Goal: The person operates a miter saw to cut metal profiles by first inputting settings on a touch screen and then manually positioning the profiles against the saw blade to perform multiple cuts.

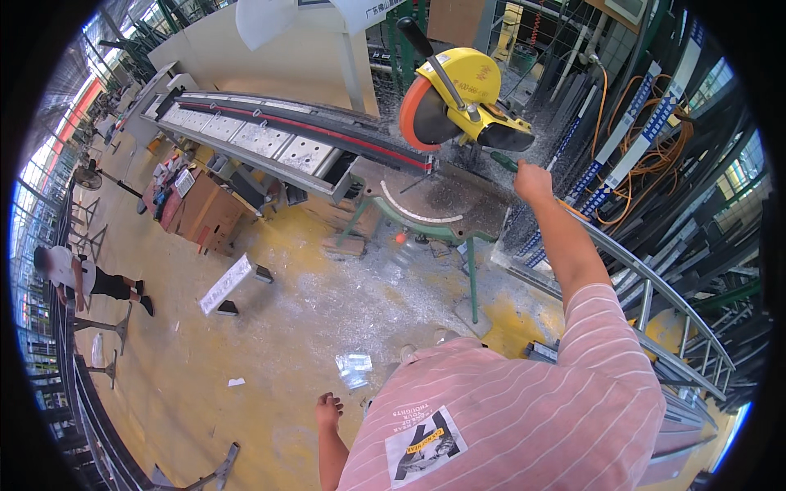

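Note:
My right hand (533,183) reaches out over the saw table (451,196), gripping a green hand tool (505,162). Its exact kind is hard to make out. The tool lies just below the motor of a yellow cut-off saw (470,80), whose head is raised. An orange guard edge surrounds the dark blade. Left of the blade, a long dark profile with a red strip (344,137) rests along the feed table (245,138), its end on the saw table. My left hand (330,410) hangs low by my side, fingers loosely curled, with nothing visible in it.
Metal chips litter the floor (295,319). Orange hoses (669,141) and upright profiles stand at right, near a metal ladder (645,301). A small bench (227,285) and a cardboard box (206,208) are at left. Farther left, a person (80,270) stands beside long profiles on stands.

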Demonstrator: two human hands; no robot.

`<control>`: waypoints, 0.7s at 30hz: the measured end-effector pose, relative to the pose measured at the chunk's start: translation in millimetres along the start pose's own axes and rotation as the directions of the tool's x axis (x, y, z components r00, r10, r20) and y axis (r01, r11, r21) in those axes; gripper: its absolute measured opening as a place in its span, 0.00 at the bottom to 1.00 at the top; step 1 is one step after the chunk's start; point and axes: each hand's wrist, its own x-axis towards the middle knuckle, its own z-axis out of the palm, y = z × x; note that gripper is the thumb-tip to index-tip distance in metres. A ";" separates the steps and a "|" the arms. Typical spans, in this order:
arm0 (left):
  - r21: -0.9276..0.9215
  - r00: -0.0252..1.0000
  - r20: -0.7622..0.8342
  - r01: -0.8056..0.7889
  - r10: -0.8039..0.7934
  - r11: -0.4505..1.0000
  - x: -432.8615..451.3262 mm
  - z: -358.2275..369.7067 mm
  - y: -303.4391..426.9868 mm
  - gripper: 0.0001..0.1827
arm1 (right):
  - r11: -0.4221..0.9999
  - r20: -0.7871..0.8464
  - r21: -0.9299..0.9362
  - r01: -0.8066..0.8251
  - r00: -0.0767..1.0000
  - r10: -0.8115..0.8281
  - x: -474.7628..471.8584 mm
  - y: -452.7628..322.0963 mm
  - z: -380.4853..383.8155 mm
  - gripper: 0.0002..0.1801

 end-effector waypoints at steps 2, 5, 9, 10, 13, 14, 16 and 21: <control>0.028 0.999 -0.011 0.041 -0.041 0.999 -4.6 1.3 -7.8 0.16 | 0.999 -0.004 0.024 0.023 1.000 -0.023 10.4 -3.4 9.5 0.13; 0.090 0.997 0.011 0.077 -0.079 0.993 -12.0 3.1 -22.5 0.15 | 0.997 -0.008 0.073 0.038 0.999 -0.038 21.7 -11.3 18.2 0.13; 0.197 0.999 0.028 0.030 -0.036 0.980 -42.0 24.2 -11.3 0.15 | 0.994 0.015 0.104 0.013 1.000 -0.014 21.9 -27.3 13.5 0.14; 0.194 0.999 0.023 0.026 -0.031 0.981 -45.0 29.0 -10.9 0.15 | 0.994 0.023 0.105 0.018 1.000 -0.021 23.4 -29.8 15.8 0.14; 0.149 1.000 0.005 0.008 -0.008 0.989 -44.9 34.0 -15.7 0.16 | 0.992 0.046 0.114 0.060 0.997 -0.066 29.3 -39.6 24.5 0.14; 0.111 1.000 0.002 -0.002 0.002 0.994 -42.2 34.9 -17.4 0.16 | 0.989 0.053 0.117 0.088 0.994 -0.095 31.0 -40.5 25.4 0.14; 0.078 1.000 0.002 -0.013 0.013 0.997 -45.2 36.0 -22.1 0.16 | 0.984 0.066 0.130 0.119 0.990 -0.128 28.4 -40.8 27.3 0.15; 0.199 1.000 0.017 -0.023 0.020 0.980 -61.3 47.7 -19.3 0.17 | 0.979 0.031 0.163 0.124 0.991 -0.131 21.9 -33.2 23.4 0.17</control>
